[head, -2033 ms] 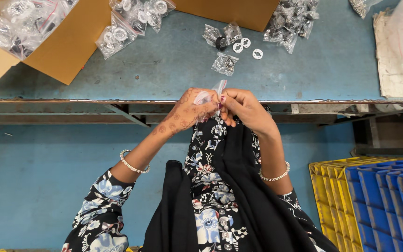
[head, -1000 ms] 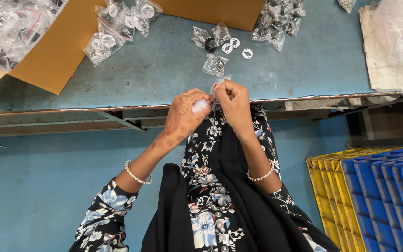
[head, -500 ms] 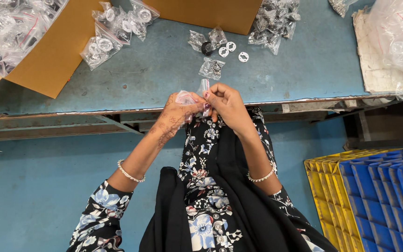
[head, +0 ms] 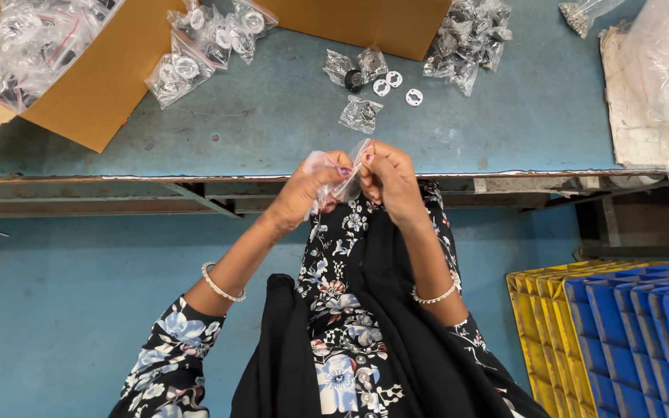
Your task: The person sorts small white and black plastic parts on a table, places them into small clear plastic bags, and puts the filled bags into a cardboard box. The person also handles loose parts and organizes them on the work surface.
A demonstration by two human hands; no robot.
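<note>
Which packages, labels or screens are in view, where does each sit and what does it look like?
Small clear bag: pinched between left hand and right hand at the table edge.
Cardboard box: far left, brown, flap open, filled with clear packets.
Packet pile: clear bags holding white rings, beside the box.
Packet heap: far centre-right, clear bags with dark parts.
Large plastic sack: far right, translucent white.
No screens or signs.

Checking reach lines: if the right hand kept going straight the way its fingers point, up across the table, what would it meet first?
Probably the small clear bag lying just beyond the right hand; depth is hard to judge.
</note>
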